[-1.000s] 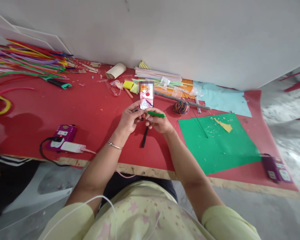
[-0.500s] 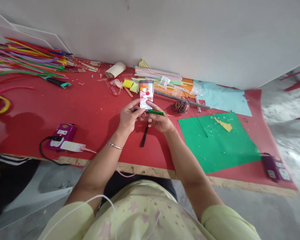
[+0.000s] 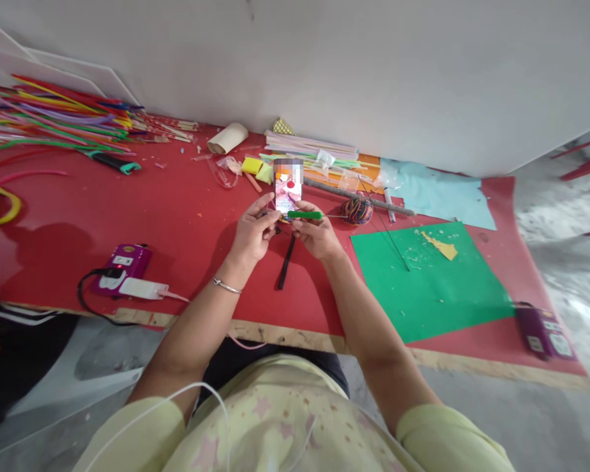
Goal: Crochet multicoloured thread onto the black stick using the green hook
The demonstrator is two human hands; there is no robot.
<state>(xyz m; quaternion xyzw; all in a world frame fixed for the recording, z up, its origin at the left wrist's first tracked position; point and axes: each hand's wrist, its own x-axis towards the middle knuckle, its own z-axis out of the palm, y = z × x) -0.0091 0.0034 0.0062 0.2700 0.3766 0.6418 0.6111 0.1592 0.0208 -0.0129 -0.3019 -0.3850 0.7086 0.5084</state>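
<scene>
Just now the green-handled tool (image 3: 305, 215) tips level below the phone (image 3: 288, 183); I see the right hand (image 3: 317, 237) pinching it, fingers nearly closed. Whether the left hand (image 3: 253, 233) grips anything, I can't tell. Fine fingerwork seems under way.

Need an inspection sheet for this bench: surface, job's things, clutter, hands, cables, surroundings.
Surface: red-covered tabletop with a bare wood-coloured front edge; small scraps on it.
Job's things: slim green-handled tool, small multicoloured piece mostly hidden by fingers, lit rectangular phone just beyond.
Clutter: multicoloured pipe-cleaner pile, brown cardboard tube, multicoloured yarn ball, flat green sheet with yellow scrap.
Hands: right hand holds the tool; left hand at the piece, grip unclear.
Cables: black cable at purple power box; pink cable from white adapter.
Surroundings: grey wall behind; another person's dark-clothed leg at left.
</scene>
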